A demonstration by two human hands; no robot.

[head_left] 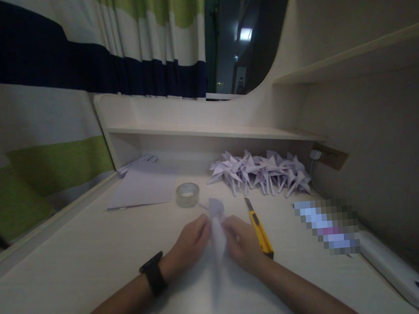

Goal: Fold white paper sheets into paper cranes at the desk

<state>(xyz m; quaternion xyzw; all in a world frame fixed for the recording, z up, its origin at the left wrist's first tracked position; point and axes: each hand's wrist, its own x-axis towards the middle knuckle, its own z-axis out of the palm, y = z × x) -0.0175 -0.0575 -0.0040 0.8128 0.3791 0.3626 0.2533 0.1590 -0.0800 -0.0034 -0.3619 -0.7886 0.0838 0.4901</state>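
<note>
Between my two hands a piece of white paper (218, 236) stands partly folded or rolled, with a rounded flap at its far end; motion smears its lower part. My left hand (190, 243), below a black wristwatch (154, 273), is closed on the paper's left side. From the right, my right hand (243, 244) pinches the opposite edge with bent fingers. A yellow utility knife (260, 233) lies just beside my right hand, blade pointing away. Beyond my left hand a roll of clear tape (188, 202) rests flat on the table.
White paper sheets (142, 184) lie at the back left. A heap of folded paper flowers with rolled stems (259, 170) sits at the back right. On the right are a blurred-out screen (324, 228), a white elongated device (396, 268) and a plugged-in charger (315, 155). A shelf (207, 130) runs behind.
</note>
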